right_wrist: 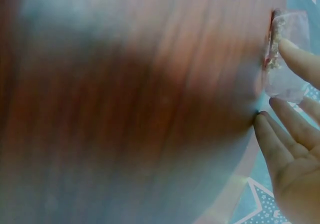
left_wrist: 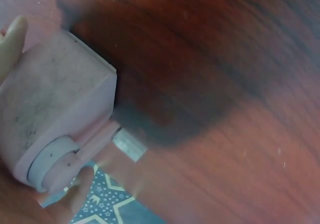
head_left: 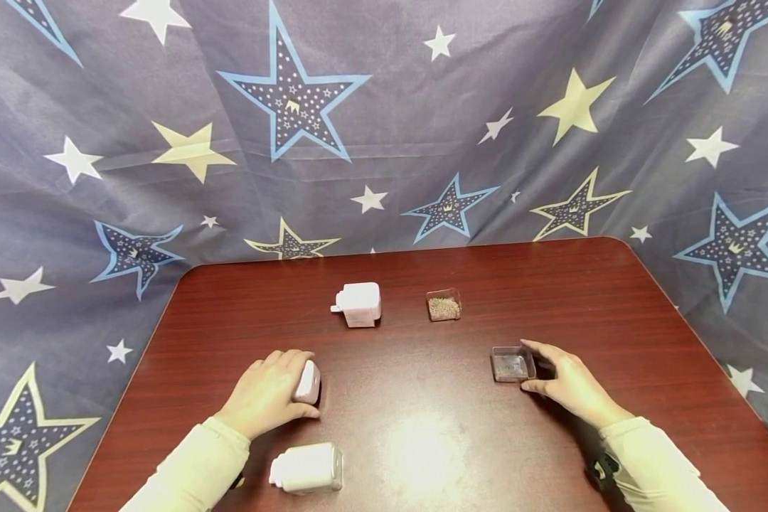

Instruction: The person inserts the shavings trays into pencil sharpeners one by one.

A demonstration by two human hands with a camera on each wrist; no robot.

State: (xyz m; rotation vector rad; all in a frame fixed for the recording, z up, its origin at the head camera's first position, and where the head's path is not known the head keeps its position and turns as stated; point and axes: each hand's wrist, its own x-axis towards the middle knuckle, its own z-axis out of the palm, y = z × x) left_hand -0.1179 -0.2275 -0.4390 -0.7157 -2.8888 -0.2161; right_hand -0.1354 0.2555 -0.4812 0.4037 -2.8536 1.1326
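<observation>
The left hand [head_left: 265, 391] grips a pale, boxy plastic container [head_left: 307, 382] at the left of a red-brown wooden table [head_left: 403, 377]; the right hand [head_left: 568, 382] pinches a clear, square plastic tray [head_left: 512, 364]. Handling appears under way; release remains.

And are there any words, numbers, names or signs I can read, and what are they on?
None: I can't read any words, numbers or brand names.
Cloth: just printed stars and little crowns.
Pink container: dark smudges, too blurred to make out any letters.
</observation>
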